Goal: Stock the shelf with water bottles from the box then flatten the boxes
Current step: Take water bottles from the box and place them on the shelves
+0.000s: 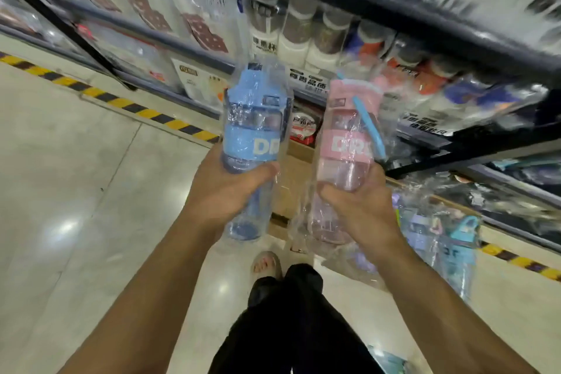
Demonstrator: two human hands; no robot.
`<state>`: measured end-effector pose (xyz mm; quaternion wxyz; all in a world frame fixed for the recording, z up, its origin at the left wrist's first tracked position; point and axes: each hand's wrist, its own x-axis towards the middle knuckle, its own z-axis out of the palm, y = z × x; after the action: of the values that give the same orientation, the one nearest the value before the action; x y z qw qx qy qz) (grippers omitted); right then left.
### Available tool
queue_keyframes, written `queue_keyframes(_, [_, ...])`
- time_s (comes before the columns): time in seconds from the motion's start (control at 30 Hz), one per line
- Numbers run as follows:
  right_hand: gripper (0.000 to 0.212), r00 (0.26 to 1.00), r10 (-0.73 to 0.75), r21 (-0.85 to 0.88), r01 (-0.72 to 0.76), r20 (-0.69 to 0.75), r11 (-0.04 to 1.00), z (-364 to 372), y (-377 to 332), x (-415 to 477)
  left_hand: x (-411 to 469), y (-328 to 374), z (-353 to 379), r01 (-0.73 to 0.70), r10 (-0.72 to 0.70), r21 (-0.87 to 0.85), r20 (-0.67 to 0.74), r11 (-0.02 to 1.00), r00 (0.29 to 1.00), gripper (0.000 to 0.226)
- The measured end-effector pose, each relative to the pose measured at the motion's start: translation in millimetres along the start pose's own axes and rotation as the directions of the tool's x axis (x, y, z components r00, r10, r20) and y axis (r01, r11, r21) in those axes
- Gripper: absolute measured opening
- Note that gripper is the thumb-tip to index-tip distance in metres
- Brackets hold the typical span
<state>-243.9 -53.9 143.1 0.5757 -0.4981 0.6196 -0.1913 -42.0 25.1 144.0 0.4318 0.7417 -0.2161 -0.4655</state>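
Bare floor is seen at the left. Left of centre, a blue bottle in loose clear wrap is held by the left hand, whose fingers are clamped round its lower body with the thumb laid across the front. Between the two bottles and beyond them, a cardboard box is glimpsed at the foot of the shelf. To the right, a pink bottle is gripped by the right hand, fingers closed round its lower half. A blue strap hangs down its right side. Both bottles are raised near the shelf and not yet set on it. Further right, more wrapped bottles are seen low down.

A slip is judged the main risk, since the wrap looks slick and loose and each bottle is held low, under its heavier lid end. The strap could catch on stocked goods. The rows already on the shelf look crowded, so neighbours could be knocked over, and no free slot can be made out through the blur.
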Motion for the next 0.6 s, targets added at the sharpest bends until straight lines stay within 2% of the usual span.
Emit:
queue_keyframes(0.1, [0.062, 0.994, -0.099, 0.012, 0.1, -0.038, 0.995, -41.5, -68.2, -67.2, -65.7, 78.4, -16.1, -0.085, 0.084, -0.029, -0.018, 0.996, 0.996, 0.036])
queue_keyframes(0.2, [0.064, 0.977, -0.197, 0.028, 0.2, -0.084, 0.979, -81.7, -120.9, -124.6, -124.5, 149.9, -19.7, -0.178, 0.179, -0.039, 0.011, 0.983, 0.984, 0.057])
queue_keyframes(0.33, [0.064, 0.935, -0.323, 0.033, 0.331, -0.149, 0.943, -122.2, -174.7, -177.4, -179.6, 224.5, -6.2, -0.322, 0.326, -0.063, 0.073, 0.945, 0.943, 0.06])
queue_keyframes(0.43, [0.064, 0.875, -0.425, 0.029, 0.443, -0.233, 0.896, -159.4, -207.2, -207.3, -211.1, 273.1, 15.2, -0.407, 0.415, -0.091, 0.103, 0.909, 0.904, 0.067])
queue_keyframes(0.6, [0.069, 0.735, -0.576, -0.041, 0.604, -0.358, 0.796, -252.4, -236.4, -259.8, -262.8, 341.5, 66.0, -0.589, 0.601, -0.119, 0.136, 0.799, 0.788, 0.048])
